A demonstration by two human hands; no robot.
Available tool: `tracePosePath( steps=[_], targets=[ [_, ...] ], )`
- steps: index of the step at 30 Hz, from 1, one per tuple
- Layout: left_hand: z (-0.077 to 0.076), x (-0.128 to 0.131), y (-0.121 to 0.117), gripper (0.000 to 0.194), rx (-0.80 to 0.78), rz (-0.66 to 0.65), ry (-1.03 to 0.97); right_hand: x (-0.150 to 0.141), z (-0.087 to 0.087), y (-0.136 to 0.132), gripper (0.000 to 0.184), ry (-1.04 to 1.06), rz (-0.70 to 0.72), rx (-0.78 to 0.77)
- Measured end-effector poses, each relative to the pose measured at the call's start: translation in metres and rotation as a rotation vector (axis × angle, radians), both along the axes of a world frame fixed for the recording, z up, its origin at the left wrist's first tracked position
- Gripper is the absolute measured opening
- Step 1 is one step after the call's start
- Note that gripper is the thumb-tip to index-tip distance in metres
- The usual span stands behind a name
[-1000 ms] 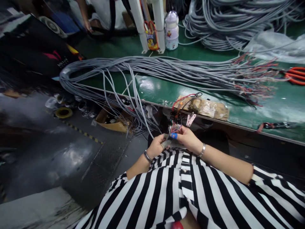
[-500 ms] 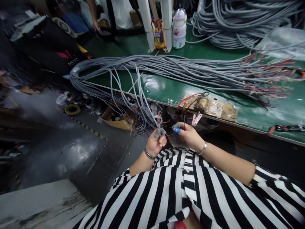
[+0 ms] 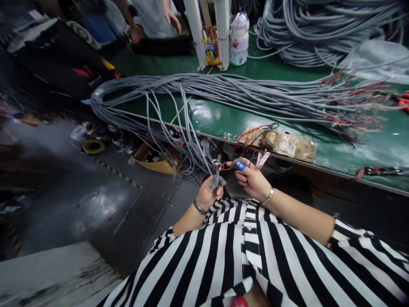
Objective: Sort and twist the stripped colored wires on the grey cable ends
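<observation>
My left hand (image 3: 209, 192), with grey covers on thumb and fingertip, is closed around the end of a grey cable. Coloured wires (image 3: 218, 162), red, green and white among them, fan out above its fingers. Just to the right, my right hand (image 3: 254, 181) pinches a red wire (image 3: 226, 168) at its fingertips; a blue wrap circles one finger. From the left hand, several grey cables (image 3: 188, 119) run up to the long cable bundle (image 3: 223, 89) on the green bench (image 3: 338, 157). The exact grip inside the left fingers is hidden.
On the bench edge lie a taped cardboard strip (image 3: 287, 144) and a pink clip (image 3: 262, 159). Behind stand a lilac bottle (image 3: 239, 40) and a large cable coil (image 3: 319, 34). A cardboard box (image 3: 155, 164) sits below. Across the bench are another person's hands (image 3: 172, 21).
My right hand has moved left to the coloured wires and now pinches a red one. The left hand keeps its hold, wires standing up more. The other person's hands show more.
</observation>
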State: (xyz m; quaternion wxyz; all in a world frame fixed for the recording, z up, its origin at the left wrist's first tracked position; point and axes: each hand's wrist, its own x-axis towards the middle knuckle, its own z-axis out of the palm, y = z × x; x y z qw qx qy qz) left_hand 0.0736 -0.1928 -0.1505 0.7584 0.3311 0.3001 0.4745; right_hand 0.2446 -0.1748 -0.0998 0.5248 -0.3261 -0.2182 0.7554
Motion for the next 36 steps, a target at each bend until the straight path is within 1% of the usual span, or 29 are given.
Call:
tracePosePath(
  steps=[5,7,9,11,12,14,15,16,17,18,20,22,25,28,31,34,36],
  targets=[
    [0.002,-0.001,0.001,0.034,-0.008,0.001,-0.034,0.006,-0.007,0.002,0.022,0.184,0.098,-0.150],
    [0.003,-0.001,0.002,0.034,-0.009,0.003,-0.056,0.007,-0.009,0.004,0.024,0.208,0.113,-0.169],
    [0.004,-0.001,0.002,0.034,-0.013,0.014,-0.070,0.008,-0.011,0.004,0.026,0.194,0.145,-0.146],
    [0.004,-0.001,0.002,0.032,-0.015,0.033,-0.076,0.007,-0.014,0.003,0.027,0.112,0.218,-0.106],
    [0.005,-0.001,0.002,0.030,-0.015,0.041,-0.078,0.007,-0.016,0.001,0.027,0.029,0.269,-0.097],
    [0.005,-0.001,0.002,0.030,-0.011,0.052,-0.078,0.006,-0.023,-0.003,0.027,-0.212,0.378,-0.090],
    [0.005,-0.001,0.002,0.030,-0.009,0.054,-0.075,0.005,-0.027,-0.004,0.026,-0.344,0.409,-0.073],
    [0.005,-0.001,0.001,0.031,-0.007,0.057,-0.071,0.004,-0.030,-0.006,0.025,-0.455,0.411,-0.044],
    [0.005,-0.001,0.001,0.032,-0.006,0.059,-0.066,0.004,-0.033,-0.007,0.024,-0.529,0.383,-0.009],
    [0.004,-0.001,0.001,0.032,-0.005,0.061,-0.058,0.004,-0.033,-0.007,0.024,-0.556,0.326,0.021],
    [0.003,-0.002,0.000,0.033,0.002,0.062,-0.037,0.005,-0.031,-0.005,0.030,-0.489,0.187,0.036],
    [0.001,-0.003,-0.001,0.034,0.009,0.052,-0.012,0.007,-0.024,-0.002,0.039,-0.365,0.118,0.008],
    [-0.003,-0.003,-0.003,0.036,0.010,0.023,0.016,0.008,-0.013,0.003,0.045,-0.264,0.136,-0.026],
    [-0.006,-0.003,-0.003,0.038,0.010,0.008,0.040,0.006,-0.007,0.004,0.044,-0.273,0.136,-0.060],
    [-0.008,-0.003,-0.003,0.039,0.014,0.029,0.078,0.002,-0.004,-0.001,0.045,-0.312,0.102,-0.065],
    [-0.012,-0.003,-0.003,0.041,0.017,0.105,0.141,0.000,-0.003,-0.009,0.043,-0.379,0.058,-0.018],
    [-0.014,-0.002,-0.003,0.042,0.013,0.161,0.221,-0.001,-0.002,-0.015,0.040,-0.452,0.015,0.081]
  ],
)
